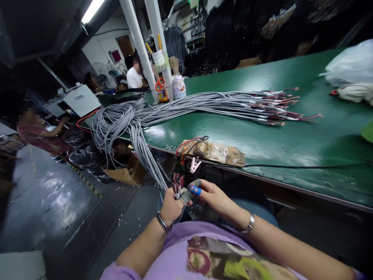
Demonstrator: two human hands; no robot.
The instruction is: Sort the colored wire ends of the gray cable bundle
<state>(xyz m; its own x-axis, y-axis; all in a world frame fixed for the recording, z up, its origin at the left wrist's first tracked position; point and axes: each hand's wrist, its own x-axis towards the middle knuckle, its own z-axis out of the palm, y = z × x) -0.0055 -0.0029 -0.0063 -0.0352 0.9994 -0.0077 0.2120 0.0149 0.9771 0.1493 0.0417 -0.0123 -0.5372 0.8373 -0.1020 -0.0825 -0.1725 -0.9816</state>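
My left hand point(172, 204) is closed around the end of a bundle of grey cables point(147, 151), with a cover on its thumb. Stripped wire ends point(177, 184) in dark red and other colours stick up out of that fist. Close beside it, my right hand point(210, 193) has its fingers pinched together, with a blue wrap and grey covers on the fingertips. Whatever lies between those fingertips is too small to make out. From my left hand the cables run up to a large coiled heap point(116, 124) at the table's edge.
More grey cables point(204, 103) lie along the green table point(291, 155), their stripped ends to the right. Near the front edge are a taped cardboard piece point(221, 152) and a pink clip point(195, 165). A plastic bag point(352, 64) sits at right. Two people work at left.
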